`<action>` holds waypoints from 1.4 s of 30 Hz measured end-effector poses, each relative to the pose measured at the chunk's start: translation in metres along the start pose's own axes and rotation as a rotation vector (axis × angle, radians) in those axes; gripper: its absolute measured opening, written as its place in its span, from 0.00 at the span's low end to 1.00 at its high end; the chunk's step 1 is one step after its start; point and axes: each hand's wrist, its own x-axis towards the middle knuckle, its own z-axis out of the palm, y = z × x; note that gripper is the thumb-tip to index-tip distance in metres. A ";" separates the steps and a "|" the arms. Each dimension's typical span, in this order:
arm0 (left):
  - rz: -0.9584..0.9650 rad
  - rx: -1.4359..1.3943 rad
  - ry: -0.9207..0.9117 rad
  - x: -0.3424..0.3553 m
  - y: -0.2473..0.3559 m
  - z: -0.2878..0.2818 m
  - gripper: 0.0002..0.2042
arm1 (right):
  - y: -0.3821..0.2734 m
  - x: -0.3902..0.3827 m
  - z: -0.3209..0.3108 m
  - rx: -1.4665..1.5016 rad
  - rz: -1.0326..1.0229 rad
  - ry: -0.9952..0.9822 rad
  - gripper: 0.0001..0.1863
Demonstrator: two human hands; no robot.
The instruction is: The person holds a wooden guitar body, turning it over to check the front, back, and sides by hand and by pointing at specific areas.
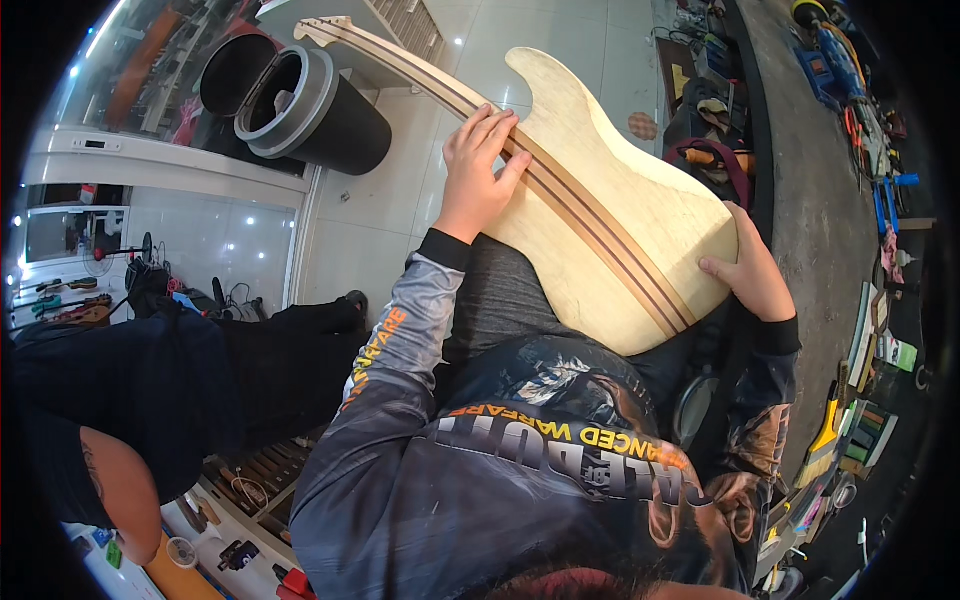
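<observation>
An unfinished electric guitar point(620, 190) of pale bare wood lies across my lap. Brown and dark stripes run through its middle, and its long neck point(400, 68) reaches toward the upper left, ending in a headstock point(322, 30). My left hand point(482, 170) rests on the wood where neck and body join, fingers stretched out and thumb apart from them. At the right, my right hand point(750, 265) grips the rounded end of the body. Its thumb lies on the upper face; the other fingers are hidden behind the edge.
Left of the neck stands a black bin point(335, 120) with its lid up. A dark workbench point(820, 230) runs along my right, with a yellow-handled brush point(822, 440) and several tools. Another person's dark-clothed arm and body point(150, 390) are close at the left.
</observation>
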 end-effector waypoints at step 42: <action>-0.588 -0.712 0.147 -0.018 0.074 0.037 0.50 | 0.017 -0.004 0.005 -0.026 -0.062 0.037 0.46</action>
